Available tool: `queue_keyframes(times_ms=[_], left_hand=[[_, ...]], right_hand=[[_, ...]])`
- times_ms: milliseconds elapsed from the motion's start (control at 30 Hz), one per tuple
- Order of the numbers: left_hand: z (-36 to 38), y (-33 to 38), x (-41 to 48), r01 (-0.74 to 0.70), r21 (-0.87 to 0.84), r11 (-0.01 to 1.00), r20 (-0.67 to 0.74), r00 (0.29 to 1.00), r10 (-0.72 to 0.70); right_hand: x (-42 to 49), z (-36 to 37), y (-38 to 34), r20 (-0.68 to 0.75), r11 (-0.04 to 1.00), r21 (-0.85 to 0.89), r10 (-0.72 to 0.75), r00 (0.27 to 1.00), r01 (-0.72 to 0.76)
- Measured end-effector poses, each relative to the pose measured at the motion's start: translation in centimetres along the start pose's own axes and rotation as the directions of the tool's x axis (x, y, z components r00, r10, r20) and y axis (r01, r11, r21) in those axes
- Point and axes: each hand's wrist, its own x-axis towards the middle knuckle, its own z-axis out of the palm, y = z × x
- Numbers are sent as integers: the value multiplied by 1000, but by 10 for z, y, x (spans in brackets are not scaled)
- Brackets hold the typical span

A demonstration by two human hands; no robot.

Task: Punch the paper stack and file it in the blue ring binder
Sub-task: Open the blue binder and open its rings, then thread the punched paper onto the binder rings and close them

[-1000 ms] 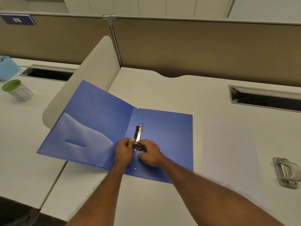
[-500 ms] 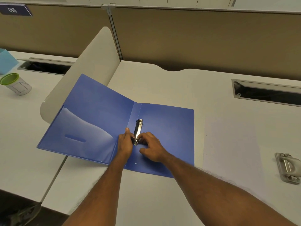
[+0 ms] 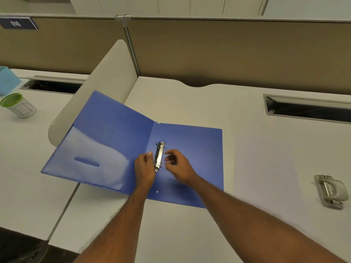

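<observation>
The blue ring binder (image 3: 191,147) lies open on the white desk, its left cover propped against a curved divider. Its metal ring mechanism (image 3: 159,156) runs along the spine, and the rings look parted. My left hand (image 3: 145,168) rests on the binder just left of the mechanism, thumb pointing up. My right hand (image 3: 177,166) hovers just right of it, fingers loosely curled and slightly blurred, holding nothing. The white paper stack (image 3: 266,168) lies flat to the binder's right. Further right sits a grey hole punch (image 3: 330,191).
A curved beige divider (image 3: 98,88) separates this desk from the left one, which holds a green-rimmed cup (image 3: 18,105) and a light blue box (image 3: 8,80). A cable slot (image 3: 307,109) is cut into the desk at the back right. Brown partition walls close the back.
Both hands were pinching the near end of the ring mechanism; now they have let go and moved apart to either side of it. The rings appear opened.
</observation>
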Motion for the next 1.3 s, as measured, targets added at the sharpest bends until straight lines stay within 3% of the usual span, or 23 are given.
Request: queue_keyframes(times_ms=[100, 167, 267, 367, 500, 600, 700, 800, 1000, 1133, 1233, 1300], left_hand=[[7, 17, -22, -142, -14, 990, -177, 975, 138], [18, 30, -39, -246, -11, 969, -155, 958, 241], [40, 37, -62, -375, 34, 926, 34, 927, 374], [66, 38, -77, -461, 116, 880, 279, 865, 416], [96, 47, -104, -602, 249, 759, 614, 704, 357], [115, 50, -126, -754, 312, 578, 747, 571, 340], [128, 50, -138, -824, 336, 456, 803, 503, 318], [133, 44, -140, -871, 329, 364, 845, 444, 299], [136, 36, -137, -887, 366, 283, 866, 436, 245], [137, 37, -137, -895, 371, 249, 875, 427, 229], [138, 36, -137, -898, 377, 225, 879, 424, 217], [137, 36, -136, -901, 380, 208, 881, 421, 214]], right_hand=[[-15, -27, -2, -361, 990, 121, -27, 932, 76], [-33, -56, 5, -527, 988, 136, 11, 850, 72], [-70, -106, 28, -696, 994, 107, 86, 713, -16], [-107, -154, 52, -823, 988, 37, 115, 556, -150], [-148, -204, 77, -891, 938, 11, 166, 423, -346], [-168, -220, 87, -911, 876, -54, 153, 382, -480], [-181, -230, 90, -922, 812, -67, 172, 347, -579], [-183, -236, 89, -899, 752, -62, 243, 364, -657], [-173, -233, 80, -850, 700, -90, 317, 422, -708], [-165, -236, 72, -845, 686, -32, 370, 386, -727], [-161, -252, 74, -777, 649, 91, 521, 354, -755], [-158, -266, 78, -692, 641, 163, 616, 376, -750]])
